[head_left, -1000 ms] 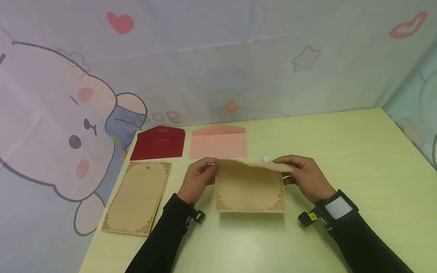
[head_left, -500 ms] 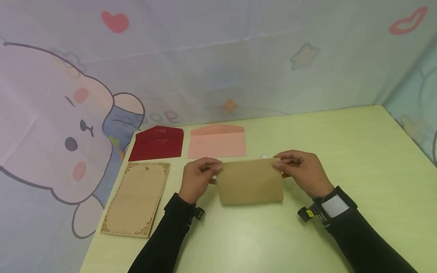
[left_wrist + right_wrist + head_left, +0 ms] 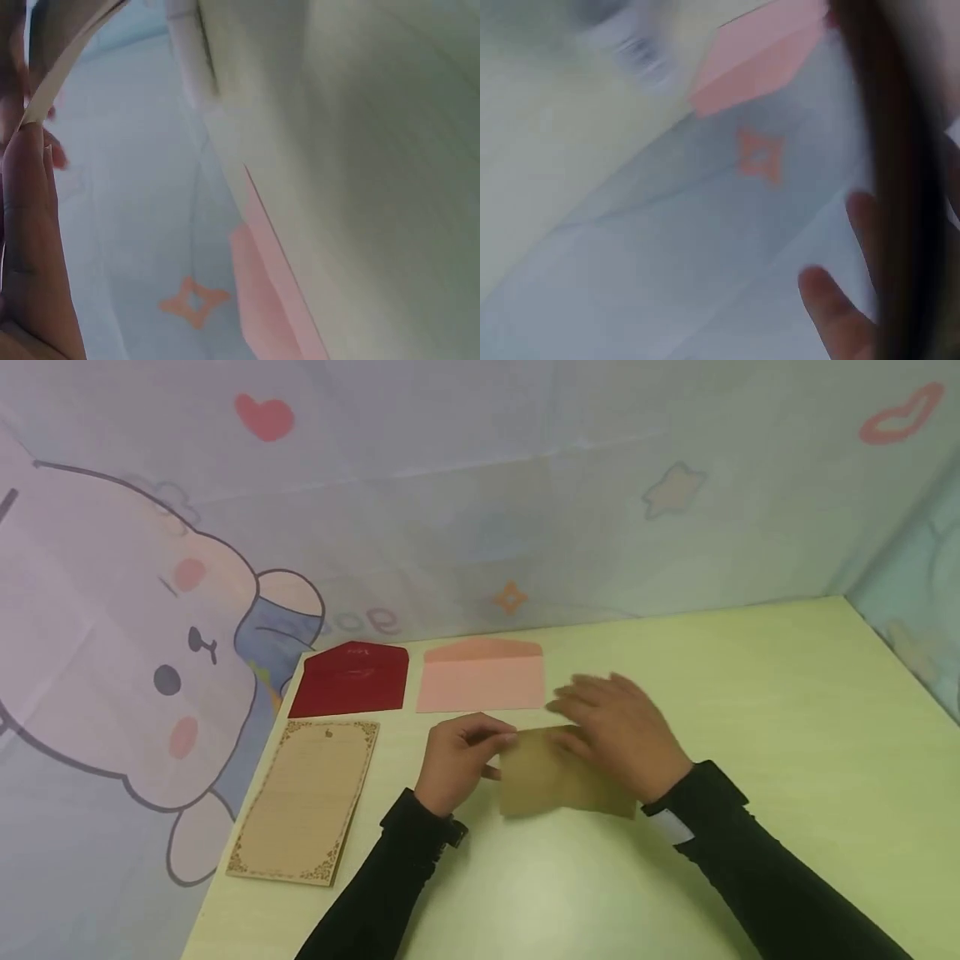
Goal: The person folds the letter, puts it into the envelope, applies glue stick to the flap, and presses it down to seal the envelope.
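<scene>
A folded sheet of brown letter paper (image 3: pixel 531 787) is held above the table in front of me. My left hand (image 3: pixel 459 762) pinches its upper left corner between thumb and fingers; in the left wrist view the paper's edge (image 3: pixel 56 86) shows beyond a fingertip. Over the paper's right part lies my right hand (image 3: pixel 628 739), its fingers stretched out to the left and its thumb in front of the sheet. That hand is blurred, and it hides the upper right of the paper. Whether the thumb touches the paper I cannot tell.
A red envelope (image 3: pixel 351 681) and a pink envelope (image 3: pixel 482 683) lie flapped open at the back left. Bordered brown letter sheets (image 3: pixel 300 806) lie along the table's left edge. A small white bottle (image 3: pixel 634 45), blurred, shows in the right wrist view. A printed cloth (image 3: pixel 450 527) hangs behind.
The paper's upper flap has come down, so its patterned border no longer shows. My right hand has let go of the upper right corner and swung left across the paper, which now bends.
</scene>
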`<move>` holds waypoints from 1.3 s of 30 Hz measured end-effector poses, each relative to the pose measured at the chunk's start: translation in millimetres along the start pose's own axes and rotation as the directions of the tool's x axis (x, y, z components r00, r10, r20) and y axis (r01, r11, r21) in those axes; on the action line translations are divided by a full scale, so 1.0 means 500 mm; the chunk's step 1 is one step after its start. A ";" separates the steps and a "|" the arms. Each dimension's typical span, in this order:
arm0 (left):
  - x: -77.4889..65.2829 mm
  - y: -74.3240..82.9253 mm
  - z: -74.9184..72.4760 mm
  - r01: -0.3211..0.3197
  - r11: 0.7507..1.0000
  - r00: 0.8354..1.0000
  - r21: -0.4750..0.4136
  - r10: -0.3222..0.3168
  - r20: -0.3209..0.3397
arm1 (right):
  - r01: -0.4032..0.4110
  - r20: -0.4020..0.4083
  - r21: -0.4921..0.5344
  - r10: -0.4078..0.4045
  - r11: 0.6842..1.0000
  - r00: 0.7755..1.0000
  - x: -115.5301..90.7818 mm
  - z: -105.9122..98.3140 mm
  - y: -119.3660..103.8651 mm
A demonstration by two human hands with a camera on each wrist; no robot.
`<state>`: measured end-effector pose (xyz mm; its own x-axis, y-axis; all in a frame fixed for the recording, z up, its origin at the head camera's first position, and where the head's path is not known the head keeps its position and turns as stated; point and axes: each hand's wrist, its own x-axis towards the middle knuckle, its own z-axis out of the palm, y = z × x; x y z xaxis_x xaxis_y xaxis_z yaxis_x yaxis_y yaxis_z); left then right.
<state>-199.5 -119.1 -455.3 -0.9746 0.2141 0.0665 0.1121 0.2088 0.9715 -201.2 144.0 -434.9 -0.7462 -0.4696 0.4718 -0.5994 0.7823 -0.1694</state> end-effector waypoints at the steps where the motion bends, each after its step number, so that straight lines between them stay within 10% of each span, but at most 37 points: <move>1: 0.000 0.004 0.008 -0.011 1.000 1.000 -0.002 0.011 0.015 | 0.041 0.009 -0.019 -0.041 0.999 0.999 0.007 0.004 -0.017; 6: -0.001 0.013 0.009 -0.033 0.999 0.999 0.007 0.033 0.030 | -0.028 0.093 0.069 0.022 0.997 0.995 0.006 0.013 -0.043; 17: 0.006 0.007 -0.065 0.012 0.999 0.995 0.042 -0.008 -0.095 | -0.201 0.161 0.113 0.181 0.973 0.970 -0.037 -0.045 0.054; 28: -0.008 0.000 -0.008 -0.034 0.993 0.992 0.114 0.047 -0.118 | 0.037 -0.048 -0.043 -0.039 0.998 0.998 -0.003 0.042 -0.031; 39: 0.000 0.004 -0.048 -0.045 0.988 0.981 0.145 0.072 -0.183 | -0.211 0.044 0.052 0.209 0.976 0.977 -0.026 -0.005 0.030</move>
<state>-203.8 -141.7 -447.8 -0.9830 0.0503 0.1764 0.1830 0.3348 0.9243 -199.8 162.6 -441.5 -0.8671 -0.3135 0.3871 -0.4426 0.8415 -0.3100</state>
